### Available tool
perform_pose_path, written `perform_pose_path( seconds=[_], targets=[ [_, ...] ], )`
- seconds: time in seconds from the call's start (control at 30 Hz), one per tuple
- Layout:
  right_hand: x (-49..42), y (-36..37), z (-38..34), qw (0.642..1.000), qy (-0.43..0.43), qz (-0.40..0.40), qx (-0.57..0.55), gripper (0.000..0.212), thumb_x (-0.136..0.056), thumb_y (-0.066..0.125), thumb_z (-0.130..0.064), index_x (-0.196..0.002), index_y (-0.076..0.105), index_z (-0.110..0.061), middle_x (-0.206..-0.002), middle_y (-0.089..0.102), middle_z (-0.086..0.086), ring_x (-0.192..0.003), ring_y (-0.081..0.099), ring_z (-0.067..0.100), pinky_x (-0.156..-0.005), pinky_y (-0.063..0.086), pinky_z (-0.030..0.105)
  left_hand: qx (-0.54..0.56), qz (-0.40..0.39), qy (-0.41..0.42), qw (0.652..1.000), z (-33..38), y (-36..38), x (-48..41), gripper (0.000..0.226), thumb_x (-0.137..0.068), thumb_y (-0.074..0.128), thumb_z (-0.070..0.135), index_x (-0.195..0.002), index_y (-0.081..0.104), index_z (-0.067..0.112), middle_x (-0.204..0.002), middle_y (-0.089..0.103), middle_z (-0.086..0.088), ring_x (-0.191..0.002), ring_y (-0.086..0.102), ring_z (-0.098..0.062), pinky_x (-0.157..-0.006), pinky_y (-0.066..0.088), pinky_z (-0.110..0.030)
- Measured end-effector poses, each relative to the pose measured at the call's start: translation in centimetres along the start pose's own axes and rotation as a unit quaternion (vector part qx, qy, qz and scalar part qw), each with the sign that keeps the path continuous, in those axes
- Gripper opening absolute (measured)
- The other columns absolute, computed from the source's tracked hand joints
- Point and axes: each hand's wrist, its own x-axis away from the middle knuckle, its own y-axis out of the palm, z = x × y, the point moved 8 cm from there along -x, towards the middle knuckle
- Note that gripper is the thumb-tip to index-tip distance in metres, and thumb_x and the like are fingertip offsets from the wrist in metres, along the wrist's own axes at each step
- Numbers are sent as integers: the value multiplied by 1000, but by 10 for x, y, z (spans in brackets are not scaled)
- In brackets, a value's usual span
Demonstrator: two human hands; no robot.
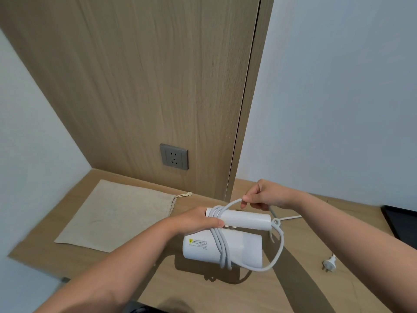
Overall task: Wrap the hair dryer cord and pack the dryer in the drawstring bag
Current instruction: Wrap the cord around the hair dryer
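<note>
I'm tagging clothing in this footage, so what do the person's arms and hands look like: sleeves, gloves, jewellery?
The left forearm and right forearm are bare, with no sleeve in view. The left hand and right hand wear no glove, ring or watch that shows.

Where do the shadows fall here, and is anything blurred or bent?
Head view: light is soft and even, no glare; the dryer and arms cast dark shadows on the desk toward the camera; the edges of the wood panel lean and bow slightly, a wide-lens effect; the bag looks a little soft.
</note>
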Motion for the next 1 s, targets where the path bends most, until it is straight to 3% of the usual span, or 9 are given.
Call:
perform_pose_path(
  seconds=[0.1, 0.17, 0.27, 0.33, 0.43, 0.57, 0.77, 0.9, 1.0],
  targets=[
    [-2, 3, 24, 995, 17, -4, -103, 25, -93, 56, -17, -79, 72, -6, -57, 57, 3, -46, 48, 10, -46, 41, 19, 88, 4, -7, 996, -9, -1, 1, 37, -86, 58, 40, -118, 55, 23, -106, 67, -2, -92, 65, -16, -80, 51, -29],
    [1, 4, 40, 984, 23, 12, -176, 31, -93, 51, -6, -66, 66, -4, -52, 49, 7, -41, 42, 12, -42, 37, 19, 163, 23, -22, 986, -16, -4, 3, 36, -86, 55, 41, -116, 56, 21, -102, 68, -5, -89, 65, -18, -79, 51, -30],
    [2, 16, 59, 970, 44, 44, -235, 50, -98, 43, -9, -52, 64, -14, -47, 40, 6, -42, 31, 14, -42, 30, 22, 248, 55, -49, 966, -28, -9, 1, 41, -88, 52, 45, -115, 59, 16, -104, 69, -11, -90, 66, -23, -81, 49, -33],
    [3, 25, 67, 968, 67, 66, -233, 52, -98, 40, -8, -49, 59, -14, -44, 38, 4, -39, 27, 12, -42, 24, 22, 299, 81, -58, 949, -35, -14, -3, 41, -90, 51, 46, -113, 62, 15, -105, 70, -14, -93, 66, -28, -85, 48, -35],
    [7, 33, 61, 984, 78, 111, -116, 35, -97, 48, -20, -71, 69, -11, -45, 40, 0, -35, 28, 10, -37, 25, 19, 372, 117, -78, 918, -49, -21, -8, 42, -92, 49, 45, -113, 63, 12, -100, 70, -17, -89, 66, -31, -86, 47, -39],
    [11, 44, 27, 985, 43, 139, 98, 31, -95, 52, -23, -74, 71, -12, -51, 44, -2, -45, 37, 8, -47, 32, 19, 435, 123, -118, 884, -64, -14, -14, 44, -89, 53, 45, -113, 62, 9, -86, 71, -17, -75, 67, -31, -74, 52, -37],
    [21, 58, 14, 977, 53, 104, 177, 31, -96, 48, -23, -92, 74, -7, -59, 50, -10, -53, 43, 2, -50, 31, 13, 472, 110, -153, 861, -72, -3, -15, 45, -85, 57, 48, -106, 63, 9, -75, 70, -14, -62, 68, -28, -57, 55, -31],
    [20, 68, 9, 975, 58, 83, 199, 35, -94, 47, -24, -88, 69, 2, -77, 65, 15, -65, 50, 19, -63, 41, 30, 476, 117, -172, 855, -77, 2, -17, 54, -77, 65, 53, -110, 64, 12, -79, 70, -13, -68, 68, -29, -63, 55, -33],
    [18, 78, 4, 966, 56, 61, 246, 39, -94, 46, -21, -58, 52, -6, -59, 46, 6, -62, 42, 23, -54, 32, 31, 467, 126, -186, 855, -80, 3, -17, 61, -73, 66, 57, -113, 65, 12, -82, 71, -12, -70, 68, -29, -65, 54, -33]
  ],
)
